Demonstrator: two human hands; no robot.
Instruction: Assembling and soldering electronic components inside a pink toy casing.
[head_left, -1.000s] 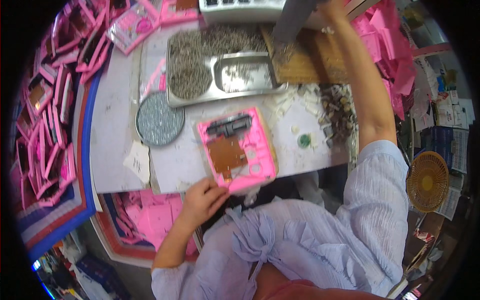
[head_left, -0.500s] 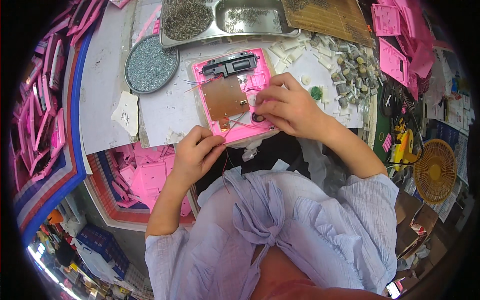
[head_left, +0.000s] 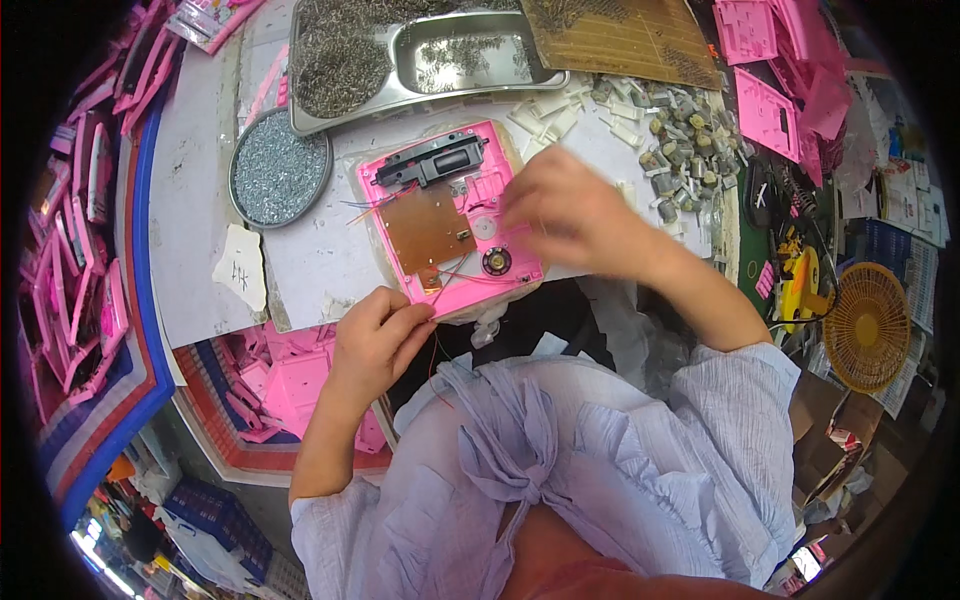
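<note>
A pink plastic casing (head_left: 456, 298) lies on the worktable with its inside facing up. It carries a brown circuit board (head_left: 425, 230), a long black module (head_left: 435, 160), a small round black speaker (head_left: 496, 261) and a pale disc (head_left: 485, 227). At the casing's near left corner, my left hand (head_left: 372, 340) pinches thin wires (head_left: 437, 352), which hang below the fingertips. My right hand (head_left: 575, 215) hovers by the casing's right edge. Motion smears its fingers, so whether they hold anything cannot be made out.
Behind the casing stand a metal tray (head_left: 430, 100) of small metal parts and a round dish (head_left: 280, 170) of silvery pieces. Small motors (head_left: 690, 150) lie at right, below a cardboard sheet (head_left: 625, 35). Pink shells (head_left: 300, 375) fill a bin at lower left. A yellow fan (head_left: 868, 325) stands far right.
My right hand has drawn away from the speaker and pale disc toward the right, uncovering both. My left hand keeps its pinch at the corner. The whole view has shifted slightly.
</note>
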